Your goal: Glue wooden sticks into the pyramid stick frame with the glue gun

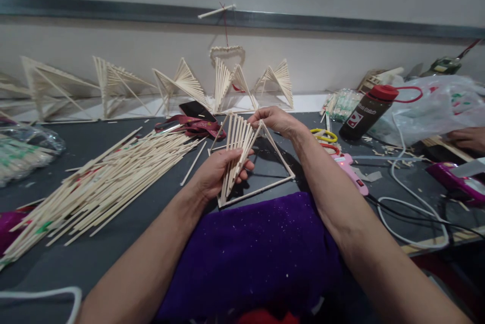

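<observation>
A frame of thin wooden sticks (235,134) stands on the dark table in front of me, its sticks fanned into a twisted slope over a base of sticks. My left hand (223,168) is wrapped round the fanned sticks, thumb in front and fingertips showing behind. At the far side, my right hand (276,121) is closed at the upper end of the frame, near the peak of its right-hand sticks. Its fingertips are partly hidden, so whether a separate stick is between them I cannot make out. Purple cloth (261,243) lies just below the frame.
Loose sticks (125,177) are heaped at left. Several finished stick frames (182,84) line the wall. To the right are a pink glue gun (350,172), yellow-handled scissors (324,135), a dark bottle (367,111), a white cable (420,202) and another person's hand (468,139).
</observation>
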`<action>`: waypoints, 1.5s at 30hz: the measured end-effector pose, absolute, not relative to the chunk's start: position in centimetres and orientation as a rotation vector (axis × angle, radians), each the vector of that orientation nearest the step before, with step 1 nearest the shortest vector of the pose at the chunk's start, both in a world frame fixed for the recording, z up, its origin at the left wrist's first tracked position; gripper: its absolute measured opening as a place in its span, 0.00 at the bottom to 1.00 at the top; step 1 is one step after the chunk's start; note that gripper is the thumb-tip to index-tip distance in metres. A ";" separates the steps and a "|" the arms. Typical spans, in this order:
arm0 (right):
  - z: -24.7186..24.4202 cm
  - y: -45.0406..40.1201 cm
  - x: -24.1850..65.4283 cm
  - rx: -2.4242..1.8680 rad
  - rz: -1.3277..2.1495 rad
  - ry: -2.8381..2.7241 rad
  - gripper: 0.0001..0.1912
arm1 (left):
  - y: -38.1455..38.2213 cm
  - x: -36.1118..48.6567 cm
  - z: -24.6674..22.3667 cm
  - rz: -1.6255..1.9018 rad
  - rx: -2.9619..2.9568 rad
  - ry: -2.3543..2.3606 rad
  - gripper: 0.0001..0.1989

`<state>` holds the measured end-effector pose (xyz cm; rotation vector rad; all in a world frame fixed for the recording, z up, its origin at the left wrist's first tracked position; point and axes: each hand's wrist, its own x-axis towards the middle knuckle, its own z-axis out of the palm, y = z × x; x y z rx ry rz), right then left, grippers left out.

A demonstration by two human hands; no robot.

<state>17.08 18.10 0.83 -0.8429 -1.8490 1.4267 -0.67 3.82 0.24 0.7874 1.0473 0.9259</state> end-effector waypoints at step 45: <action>9.1 4.8 11.1 -0.508 1.082 -1.664 0.04 | -4.1 -4.9 4.8 1.486 1.613 1.815 0.07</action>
